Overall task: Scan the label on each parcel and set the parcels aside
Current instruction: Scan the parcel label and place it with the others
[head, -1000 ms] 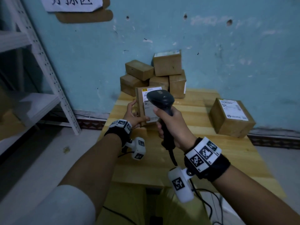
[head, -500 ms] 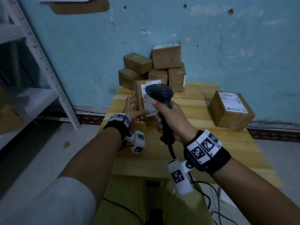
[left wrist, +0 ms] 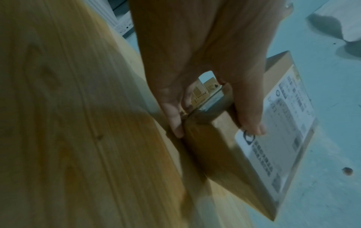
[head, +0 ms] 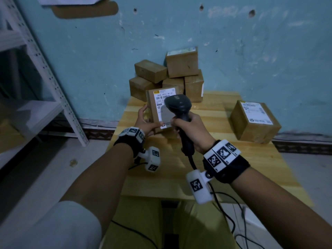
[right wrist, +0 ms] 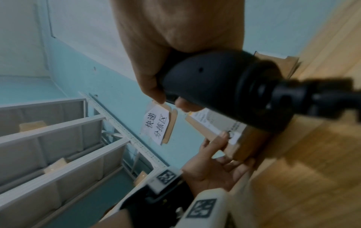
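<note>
My left hand holds a small cardboard parcel upright just above the wooden table, its white label facing me. The thumb lies on the label side and the fingers are behind the parcel. My right hand grips the handle of a black corded barcode scanner, whose head sits right in front of the label and hides its middle. In the right wrist view the scanner handle fills the centre, with the parcel beyond it.
A stack of several brown parcels leans against the blue wall at the table's back left. One larger labelled parcel lies alone at the right. A white metal shelf rack stands on the left. The scanner cable hangs off the front edge.
Both hands keep the parcel and the scanner in nearly the same pose. Only my view has shifted a little.
</note>
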Action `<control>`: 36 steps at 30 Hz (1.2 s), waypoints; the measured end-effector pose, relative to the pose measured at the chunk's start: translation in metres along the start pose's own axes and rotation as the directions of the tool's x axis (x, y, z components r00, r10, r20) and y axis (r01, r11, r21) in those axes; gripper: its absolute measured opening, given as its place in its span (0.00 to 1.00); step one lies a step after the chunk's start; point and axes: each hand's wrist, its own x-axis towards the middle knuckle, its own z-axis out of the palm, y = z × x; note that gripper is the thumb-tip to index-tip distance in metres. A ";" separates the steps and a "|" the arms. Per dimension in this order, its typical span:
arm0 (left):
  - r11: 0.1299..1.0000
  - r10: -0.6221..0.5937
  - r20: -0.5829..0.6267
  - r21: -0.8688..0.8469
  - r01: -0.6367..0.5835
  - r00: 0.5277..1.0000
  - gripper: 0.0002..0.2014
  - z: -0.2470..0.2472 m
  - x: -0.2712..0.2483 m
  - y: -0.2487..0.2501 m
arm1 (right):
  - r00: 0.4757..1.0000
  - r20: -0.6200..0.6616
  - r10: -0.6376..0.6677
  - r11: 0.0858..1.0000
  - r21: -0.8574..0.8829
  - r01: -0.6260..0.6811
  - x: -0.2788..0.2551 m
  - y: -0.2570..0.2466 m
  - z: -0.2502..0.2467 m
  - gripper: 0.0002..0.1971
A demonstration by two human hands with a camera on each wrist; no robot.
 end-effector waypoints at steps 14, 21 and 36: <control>0.944 -0.100 0.050 0.321 0.078 0.994 0.31 0.047 -0.010 0.019 | 0.989 -0.149 0.023 0.998 -0.060 -0.033 0.032 0.016 -0.040 0.12; 0.958 -0.131 0.141 0.271 0.089 0.981 0.26 0.100 -0.014 0.021 | 0.954 -0.299 -0.028 0.998 -0.067 0.008 0.023 0.014 -0.068 0.17; 0.937 -0.201 0.230 0.328 0.119 0.952 0.27 0.188 -0.035 -0.008 | 0.922 -0.387 -0.004 0.995 -0.098 -0.036 -0.011 0.028 -0.139 0.15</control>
